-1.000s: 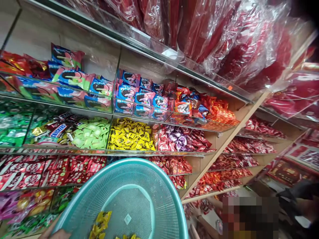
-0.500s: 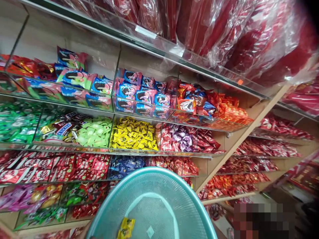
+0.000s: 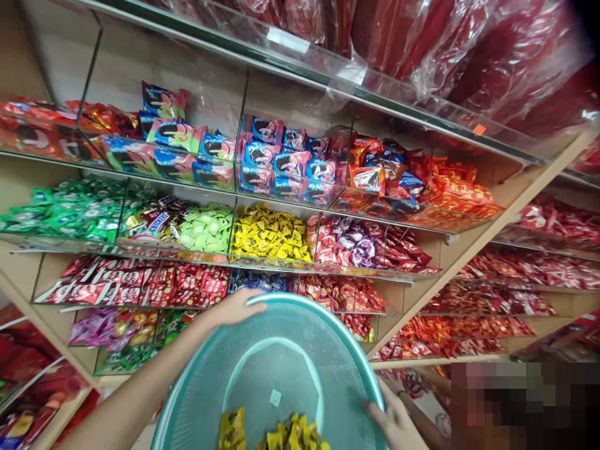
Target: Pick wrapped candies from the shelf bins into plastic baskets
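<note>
A teal plastic mesh basket [image 3: 276, 369] is tilted in front of me, its opening facing my view. My left hand [image 3: 238, 307] is closed over the far-left part of its rim. On the right side, my right hand [image 3: 391, 419] grips the rim, its fingertips inside and blurred. At the near side of the basket lie a heap of yellow-wrapped candies [image 3: 295, 432] and, apart to the left, a yellow packet [image 3: 232, 428]. The lower edge of the basket is out of view.
Shelves rise ahead, with yellow candies [image 3: 272, 234], green candies [image 3: 89, 206], blue cookie packets [image 3: 260, 153] and dark red packs [image 3: 185, 283]. Clear dividers [image 3: 239, 131] split them. Plastic-wrapped red goods [image 3: 398, 44] stand overhead. At lower right is another person's arm [image 3: 429, 406], partly blurred out.
A heap of yellow candies now shows in the basket, where only one showed before. My left hand has come onto the far rim, and my right hand is visible. The shelves have shifted rightward in view.
</note>
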A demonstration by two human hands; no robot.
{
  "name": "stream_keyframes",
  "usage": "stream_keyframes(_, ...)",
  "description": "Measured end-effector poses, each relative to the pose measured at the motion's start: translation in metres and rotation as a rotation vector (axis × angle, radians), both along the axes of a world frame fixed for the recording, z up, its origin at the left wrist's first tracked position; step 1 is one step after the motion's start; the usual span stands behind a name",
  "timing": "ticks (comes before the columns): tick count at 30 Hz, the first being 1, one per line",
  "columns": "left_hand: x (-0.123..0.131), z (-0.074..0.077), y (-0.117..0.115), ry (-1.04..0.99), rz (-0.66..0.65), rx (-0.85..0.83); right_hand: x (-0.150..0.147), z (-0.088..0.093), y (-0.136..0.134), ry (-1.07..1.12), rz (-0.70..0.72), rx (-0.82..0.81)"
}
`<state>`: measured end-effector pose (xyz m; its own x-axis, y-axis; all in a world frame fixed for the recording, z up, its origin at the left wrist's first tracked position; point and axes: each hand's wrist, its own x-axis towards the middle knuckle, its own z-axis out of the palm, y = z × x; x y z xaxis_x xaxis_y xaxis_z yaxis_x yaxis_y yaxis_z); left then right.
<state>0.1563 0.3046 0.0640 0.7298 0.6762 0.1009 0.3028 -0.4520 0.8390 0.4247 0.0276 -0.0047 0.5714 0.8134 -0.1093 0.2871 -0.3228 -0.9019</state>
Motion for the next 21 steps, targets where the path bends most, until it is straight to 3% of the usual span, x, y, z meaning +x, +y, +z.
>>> stream_keyframes(2, 0.014, 0.001, 0.021, 0.127, -0.112, 0.047, 0.001, 0.005, 0.02, 0.048, 0.121, -0.009)
stream_keyframes(5, 0.019, -0.004, 0.038, 0.277, -0.076, 0.094, 0.003, 0.015, 0.041, -0.052, 0.303, 0.004)
stream_keyframes(7, 0.015, -0.007, 0.041, 0.28, -0.026, 0.122, -0.002, 0.022, 0.052, -0.273, 0.331, 0.047)
stream_keyframes(10, 0.009, -0.007, 0.042, 0.271, 0.018, 0.146, -0.028, 0.029, 0.064, -0.718, 0.243, 0.126)
stream_keyframes(12, 0.008, -0.005, 0.042, 0.275, 0.024, 0.155, -0.056, 0.025, 0.07, -0.843, 0.367, 0.07)
stream_keyframes(14, 0.009, -0.003, 0.042, 0.268, 0.028, 0.162, -0.083, 0.014, 0.071, -0.772, 0.562, -0.151)
stream_keyframes(17, 0.01, 0.0, 0.042, 0.251, 0.047, 0.173, -0.112, -0.01, 0.064, -0.623, 0.658, -0.476)
stream_keyframes(21, 0.009, 0.0, 0.045, 0.276, 0.058, 0.196, -0.132, -0.023, 0.043, -0.426, 0.77, -0.554)
